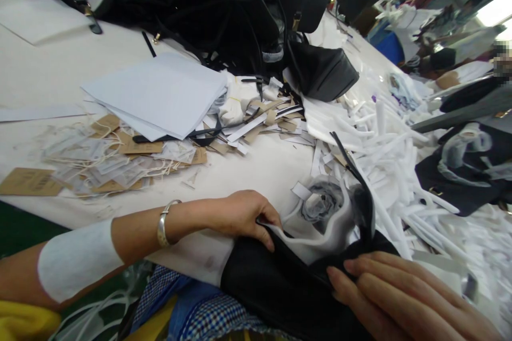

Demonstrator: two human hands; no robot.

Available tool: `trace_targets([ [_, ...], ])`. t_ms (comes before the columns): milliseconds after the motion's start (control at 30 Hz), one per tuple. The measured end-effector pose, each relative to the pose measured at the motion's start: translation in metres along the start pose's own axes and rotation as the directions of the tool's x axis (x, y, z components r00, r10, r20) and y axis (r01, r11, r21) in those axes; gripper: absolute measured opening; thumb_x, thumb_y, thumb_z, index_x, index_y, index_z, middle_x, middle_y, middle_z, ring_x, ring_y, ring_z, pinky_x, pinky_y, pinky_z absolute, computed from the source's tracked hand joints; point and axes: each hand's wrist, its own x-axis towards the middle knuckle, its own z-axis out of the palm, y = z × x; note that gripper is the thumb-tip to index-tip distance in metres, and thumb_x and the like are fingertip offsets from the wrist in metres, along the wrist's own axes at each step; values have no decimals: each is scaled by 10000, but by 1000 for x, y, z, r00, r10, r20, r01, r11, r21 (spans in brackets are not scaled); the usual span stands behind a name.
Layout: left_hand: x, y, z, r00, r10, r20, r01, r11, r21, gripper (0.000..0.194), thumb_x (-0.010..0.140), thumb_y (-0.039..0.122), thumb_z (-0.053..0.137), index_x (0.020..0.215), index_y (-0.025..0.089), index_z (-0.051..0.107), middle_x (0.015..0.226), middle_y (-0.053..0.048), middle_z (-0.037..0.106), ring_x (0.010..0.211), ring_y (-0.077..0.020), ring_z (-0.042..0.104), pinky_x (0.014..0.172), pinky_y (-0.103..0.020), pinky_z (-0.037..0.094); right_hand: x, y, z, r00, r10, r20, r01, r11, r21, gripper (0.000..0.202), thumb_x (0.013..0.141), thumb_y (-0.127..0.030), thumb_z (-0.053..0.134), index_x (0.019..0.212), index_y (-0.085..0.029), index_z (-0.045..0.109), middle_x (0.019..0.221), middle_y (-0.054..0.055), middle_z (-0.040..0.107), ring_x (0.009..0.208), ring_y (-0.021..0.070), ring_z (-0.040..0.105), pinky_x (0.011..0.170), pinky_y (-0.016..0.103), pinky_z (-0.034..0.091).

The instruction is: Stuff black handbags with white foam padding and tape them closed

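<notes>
A black bag [276, 282] lies at the table's near edge, its mouth facing away from me. White foam lining [316, 245] and a crumpled grey-and-white wad [322, 202] show at its opening. My left hand [250, 218] pinches the bag's rim between thumb and fingers. On the right, my right hand [404, 287] rests over the bag's other side with its fingers stretched out, the thumb side near the rim. A black strap [352, 165] stands up beyond the opening. The bag's underside is hidden.
Several black bags [236, 16] are heaped at the back. White paper sheets [160, 93] lie over brown tags [108, 170] with strings. White foam strips [384, 170] pile up on the right, beside another black bag [460, 170]. People sit farther off at upper right.
</notes>
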Motion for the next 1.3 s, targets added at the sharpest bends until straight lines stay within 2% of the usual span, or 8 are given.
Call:
trace_targets([
  [133,-2,5,20,966,-21,-258,71,980,186,151,746,274,811,857,203,738,790,31,693,748,-132,608,643,-204,394,16,4,3,986,110,129,-90,985,-147,376,998,-474,434,1014,-189,678,951,79,714,855,249,608,772,417,434],
  [267,-7,0,35,908,38,-418,81,961,265,169,748,279,811,804,187,681,788,16,664,781,-154,579,666,-229,379,25,9,9,950,148,275,-101,979,-179,348,1032,-337,356,897,-238,661,848,42,686,760,243,552,692,413,351],
  [533,-12,12,22,933,153,-325,-106,982,156,579,724,449,835,1228,249,632,1112,-9,714,1012,-184,636,880,-246,423,31,5,12,980,47,194,-31,996,-83,451,1049,-176,236,882,-181,655,841,21,689,796,196,521,767,365,380],
  [667,-7,24,29,950,-12,-311,-8,998,-63,256,818,364,770,1047,261,722,867,79,722,803,-112,650,695,-178,410,33,6,11,981,17,194,1,996,-93,493,1050,-154,213,866,-179,670,839,25,685,780,187,519,767,360,378],
  [800,2,14,46,844,-156,-513,186,982,8,243,792,414,777,743,199,675,622,92,582,613,-96,526,564,-219,317,40,28,25,968,4,251,23,994,-102,400,1051,-265,337,864,-177,679,786,28,660,730,198,521,706,379,361],
  [933,4,3,60,764,-137,-630,234,970,72,220,872,426,678,836,211,649,755,54,654,704,-135,592,645,-233,388,54,59,38,930,32,366,-46,999,29,150,952,-328,599,938,-209,689,855,20,684,808,198,586,722,347,420],
  [1100,2,-7,73,763,-105,-638,365,884,291,192,979,371,483,1015,219,594,811,-14,698,740,-206,681,654,-275,456,45,74,15,941,281,189,-315,932,178,243,987,-286,533,1186,-219,654,1116,56,704,1018,179,658,910,308,511],
  [1300,9,-16,79,711,-88,-697,399,867,298,169,986,366,456,1005,229,555,782,-26,697,730,-225,703,638,-280,485,-25,54,8,822,569,25,-554,790,261,473,979,-405,497,1425,-251,477,1315,81,639,1227,230,604,1026,372,509],
])
